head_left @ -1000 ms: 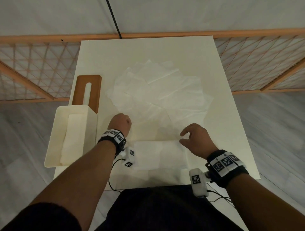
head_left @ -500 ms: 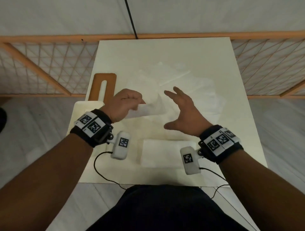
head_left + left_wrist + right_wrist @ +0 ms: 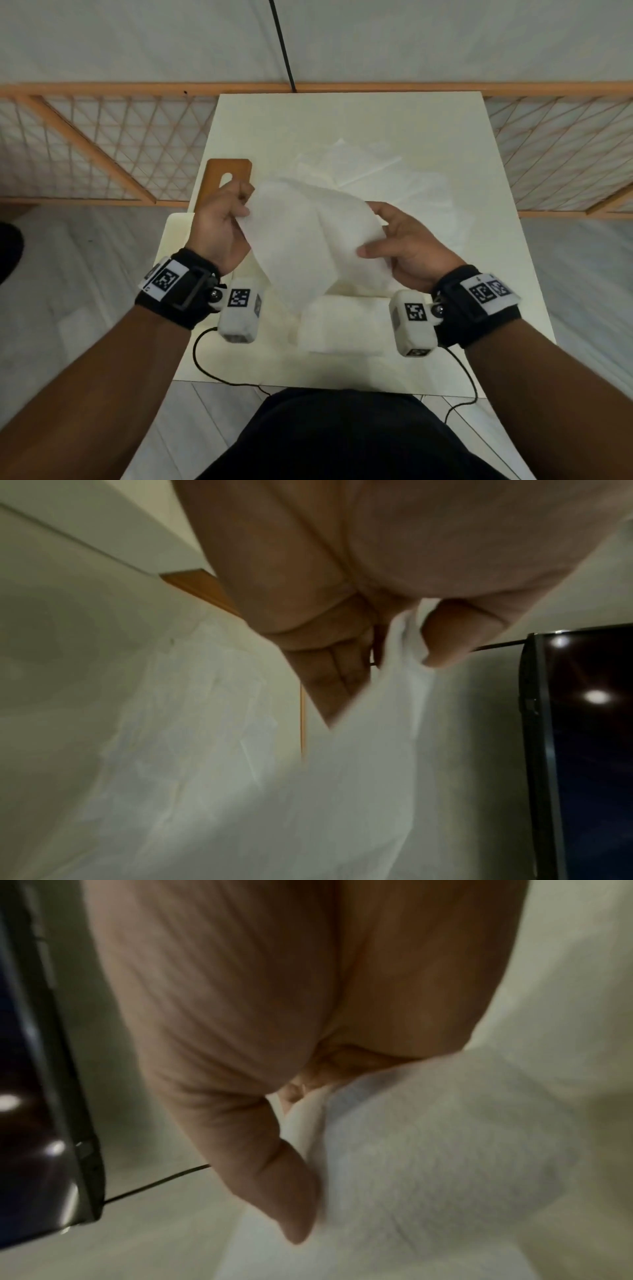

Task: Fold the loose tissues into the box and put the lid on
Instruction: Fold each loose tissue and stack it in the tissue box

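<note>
A cream table (image 3: 507,240) stands against a pale wall, with an orange lattice fence (image 3: 102,137) running behind it and grey floor to either side. Above the table's middle, both hands hold one white tissue (image 3: 308,240) up in the air, clear of the surface. The left hand (image 3: 219,226) pinches the sheet's upper left corner between thumb and curled fingers; the left wrist view shows the paper caught between the thumb tip and the fingers (image 3: 329,674), the sheet trailing down and away from the pinch. The right hand (image 3: 407,246) grips the sheet's right edge, thumb on the near face and fingers wrapped behind; in the right wrist view the thumb lies along the tissue (image 3: 428,1150), which bulges outward past it. Between the two grips the sheet hangs slack and bowed, its lower corner drooping toward the table's near edge.

Directly below that drooping corner, a folded tissue (image 3: 346,325) lies flat near the table's near edge, between the two wrists. More loose tissues (image 3: 394,178) are spread over the middle and far right part of the table, overlapping one another. The brown lid (image 3: 222,171) with its slot lies flat at the table's left edge, partly hidden behind the left hand. The cream box (image 3: 178,233) sits just nearer along that left edge, mostly covered by the left hand and wrist, so its contents cannot be seen.
</note>
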Tool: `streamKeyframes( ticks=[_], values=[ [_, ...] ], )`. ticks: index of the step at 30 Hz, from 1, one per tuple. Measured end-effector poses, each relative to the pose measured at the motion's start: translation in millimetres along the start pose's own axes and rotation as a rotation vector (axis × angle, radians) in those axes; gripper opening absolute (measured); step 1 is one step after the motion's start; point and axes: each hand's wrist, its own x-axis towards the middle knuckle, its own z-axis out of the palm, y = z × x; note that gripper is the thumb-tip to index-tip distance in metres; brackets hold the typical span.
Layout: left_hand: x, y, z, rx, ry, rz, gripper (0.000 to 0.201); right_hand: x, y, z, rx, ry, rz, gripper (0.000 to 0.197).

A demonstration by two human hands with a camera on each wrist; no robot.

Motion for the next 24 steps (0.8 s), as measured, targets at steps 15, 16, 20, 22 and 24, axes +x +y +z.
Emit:
streamKeyframes(
  ticks=[15, 16, 20, 22, 24],
  values=[
    [-3.1, -15.2, 22.5, 0.182, 0.054, -0.113, 0.033, -20.0, -39.3, -16.7, 0.211, -0.002, -0.137, 0.054],
    [-3.1, -19.9, 22.4, 0.165, 0.090, -0.119, 0.031, -19.6, -31.4, -14.5, 0.175, -0.010, -0.092, 0.058],
    [-6.2, -33.4, 22.1, 0.084, 0.145, -0.153, 0.035, -12.7, -19.2, -2.8, 0.084, 0.146, -0.159, 0.036],
    [-6.2, -35.6, 18.8, 0.053, 0.164, -0.161, 0.042, -14.3, -20.1, -2.8, 0.038, 0.158, -0.168, 0.032],
    [-6.7, -36.7, 17.9, 0.024, 0.179, -0.158, 0.041, -17.6, -18.6, -5.6, -0.049, 0.119, -0.119, 0.033]
  ],
)
